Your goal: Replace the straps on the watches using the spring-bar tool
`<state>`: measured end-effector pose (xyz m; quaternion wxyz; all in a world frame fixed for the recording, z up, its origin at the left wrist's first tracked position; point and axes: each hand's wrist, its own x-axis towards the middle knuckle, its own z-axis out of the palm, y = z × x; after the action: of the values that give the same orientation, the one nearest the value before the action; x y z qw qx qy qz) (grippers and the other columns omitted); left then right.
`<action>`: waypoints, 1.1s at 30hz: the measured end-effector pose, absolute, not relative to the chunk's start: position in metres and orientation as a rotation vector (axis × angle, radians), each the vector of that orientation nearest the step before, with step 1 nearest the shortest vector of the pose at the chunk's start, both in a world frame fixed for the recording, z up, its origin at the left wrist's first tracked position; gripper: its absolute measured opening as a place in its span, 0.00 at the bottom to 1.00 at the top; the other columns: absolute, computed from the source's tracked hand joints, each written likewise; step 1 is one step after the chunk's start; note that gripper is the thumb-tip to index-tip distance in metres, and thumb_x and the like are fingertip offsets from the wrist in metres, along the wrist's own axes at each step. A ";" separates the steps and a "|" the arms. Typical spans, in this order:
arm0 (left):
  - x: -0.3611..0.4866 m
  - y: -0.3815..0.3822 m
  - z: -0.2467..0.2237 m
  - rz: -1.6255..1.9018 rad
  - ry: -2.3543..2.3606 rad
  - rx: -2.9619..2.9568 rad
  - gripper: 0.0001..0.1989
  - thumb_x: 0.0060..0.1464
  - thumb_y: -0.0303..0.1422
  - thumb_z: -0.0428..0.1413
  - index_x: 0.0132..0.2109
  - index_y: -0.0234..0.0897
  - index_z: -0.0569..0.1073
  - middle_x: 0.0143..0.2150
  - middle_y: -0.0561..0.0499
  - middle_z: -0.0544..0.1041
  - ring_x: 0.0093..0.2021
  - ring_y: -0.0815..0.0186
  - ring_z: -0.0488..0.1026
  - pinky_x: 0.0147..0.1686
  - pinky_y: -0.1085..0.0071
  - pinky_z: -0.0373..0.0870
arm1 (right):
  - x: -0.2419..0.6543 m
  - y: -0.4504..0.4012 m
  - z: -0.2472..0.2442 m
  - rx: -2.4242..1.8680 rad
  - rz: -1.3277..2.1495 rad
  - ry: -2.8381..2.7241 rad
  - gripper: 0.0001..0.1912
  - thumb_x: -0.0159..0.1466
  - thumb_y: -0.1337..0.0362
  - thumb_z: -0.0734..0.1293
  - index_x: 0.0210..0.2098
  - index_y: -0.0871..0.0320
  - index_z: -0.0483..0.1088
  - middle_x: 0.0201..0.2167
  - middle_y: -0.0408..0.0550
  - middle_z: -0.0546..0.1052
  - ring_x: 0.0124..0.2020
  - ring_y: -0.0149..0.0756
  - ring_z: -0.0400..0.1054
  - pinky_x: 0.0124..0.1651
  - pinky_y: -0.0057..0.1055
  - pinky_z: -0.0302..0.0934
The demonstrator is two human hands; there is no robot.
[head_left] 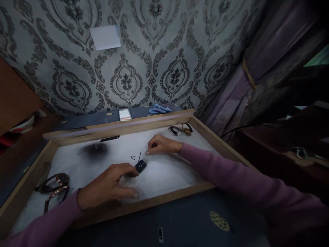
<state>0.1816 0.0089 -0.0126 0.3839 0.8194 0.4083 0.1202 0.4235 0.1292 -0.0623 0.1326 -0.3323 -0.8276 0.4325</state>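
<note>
A small black square object (141,166) with a round detail on its face lies on the white floor of a shallow wooden-framed tray (154,202). My left hand (110,183) is beside it, thumb and fingers apart, the fingertips close to or touching its edge. A thin dark stick (139,157) and a small black loop (133,157) lie just behind it. Over the tray, farther right, my right hand (164,144) has its fingers curled in a pinch; whatever they hold, if anything, is too small to make out.
Wristwatches (61,179) lie at the tray's left end, and more watches (177,130) in its far right corner. A flat black strip (110,138) rests near the back rim, by a dark smudge (95,150). Behind the tray are a blue cloth (159,108) and a small white box (124,115).
</note>
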 end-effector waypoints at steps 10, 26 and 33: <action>0.162 0.024 -0.008 0.165 0.784 1.765 0.31 0.62 0.57 0.40 0.55 0.43 0.75 0.56 0.47 0.76 0.60 0.55 0.68 0.63 0.58 0.56 | 0.401 0.131 -0.062 -1.130 0.669 -2.465 0.17 0.60 0.62 0.69 0.17 0.61 0.66 0.14 0.37 0.60 0.19 0.25 0.49 0.28 0.28 0.40; 0.200 0.023 -0.049 0.339 0.951 2.406 0.23 0.52 0.36 0.64 0.53 0.41 0.65 0.56 0.46 0.68 0.57 0.55 0.64 0.55 0.57 0.65 | 0.383 0.135 -0.074 -1.052 0.410 -2.540 0.16 0.63 0.59 0.67 0.21 0.60 0.69 0.18 0.41 0.68 0.21 0.28 0.53 0.29 0.30 0.37; 0.197 0.030 -0.059 0.293 0.963 2.407 0.36 0.52 0.44 0.63 0.63 0.44 0.57 0.64 0.41 0.63 0.64 0.49 0.59 0.59 0.49 0.59 | 0.382 0.141 -0.081 -1.103 0.490 -2.482 0.16 0.63 0.61 0.67 0.20 0.61 0.68 0.16 0.38 0.63 0.20 0.26 0.50 0.28 0.28 0.39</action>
<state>0.1971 0.0301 -0.0594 0.2632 0.8901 0.3561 0.1082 0.3815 0.1408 -0.0807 0.1894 -0.3925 -0.8830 0.1744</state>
